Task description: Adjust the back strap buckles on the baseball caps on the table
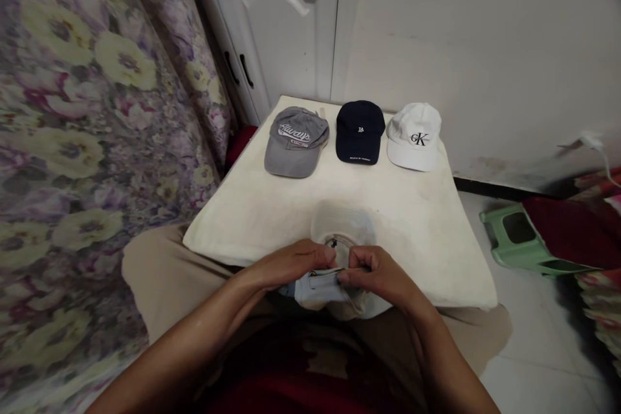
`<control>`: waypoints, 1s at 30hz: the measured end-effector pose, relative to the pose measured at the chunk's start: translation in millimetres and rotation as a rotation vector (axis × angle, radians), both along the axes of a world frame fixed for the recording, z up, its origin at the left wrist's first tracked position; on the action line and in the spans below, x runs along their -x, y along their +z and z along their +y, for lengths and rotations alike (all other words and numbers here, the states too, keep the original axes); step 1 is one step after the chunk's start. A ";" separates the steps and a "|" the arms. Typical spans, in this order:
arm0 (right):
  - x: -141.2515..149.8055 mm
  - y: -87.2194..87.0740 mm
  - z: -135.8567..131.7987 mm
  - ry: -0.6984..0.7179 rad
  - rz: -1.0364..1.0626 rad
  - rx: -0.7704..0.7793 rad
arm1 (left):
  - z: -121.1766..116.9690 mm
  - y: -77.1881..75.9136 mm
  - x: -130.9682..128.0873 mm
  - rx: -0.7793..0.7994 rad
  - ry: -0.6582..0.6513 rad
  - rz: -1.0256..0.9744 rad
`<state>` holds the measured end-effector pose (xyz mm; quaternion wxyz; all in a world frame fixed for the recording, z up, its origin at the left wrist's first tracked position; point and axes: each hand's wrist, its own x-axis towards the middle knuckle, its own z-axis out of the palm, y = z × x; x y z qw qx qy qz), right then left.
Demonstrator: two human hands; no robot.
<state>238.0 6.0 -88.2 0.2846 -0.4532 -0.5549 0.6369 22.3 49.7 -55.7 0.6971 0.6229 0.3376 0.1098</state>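
A light blue baseball cap lies at the table's near edge, its pale brim pointing away from me and its inside partly showing. My left hand is closed on the cap's back strap near a small buckle. On the other side, my right hand pinches the same strap between thumb and fingers. Farther back stand three more caps in a row: a grey cap with white lettering, a navy cap and a white cap with black letters. Both hands are well apart from these three.
The table wears a cream cloth. Behind it are a white cabinet and a pale wall. A floral curtain hangs at the left. On the tiled floor at right stands a green stool with dark red cloth over it.
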 end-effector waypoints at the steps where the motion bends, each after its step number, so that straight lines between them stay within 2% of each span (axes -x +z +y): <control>1: -0.2 -0.1 0.1 0.002 -0.006 -0.002 | -0.3 0.0 -0.5 -0.006 0.001 0.001; 5: -2.1 0.4 0.4 0.015 0.020 0.031 | -0.8 -2.0 -0.5 -0.015 -0.034 -0.001; 10: -10.7 0.1 0.1 0.116 0.155 0.075 | 2.3 -3.6 4.1 -0.015 -0.086 -0.052; 15: -18.7 -2.0 -0.2 0.152 0.265 0.096 | 5.4 -3.7 5.6 0.012 -0.148 -0.050; 19: -18.6 -2.1 -0.3 0.150 0.249 0.083 | 3.6 -7.5 2.0 0.076 -0.101 0.016; 30: -12.3 -1.5 1.2 0.162 0.215 0.086 | 1.7 -10.5 -1.7 0.026 -0.068 0.031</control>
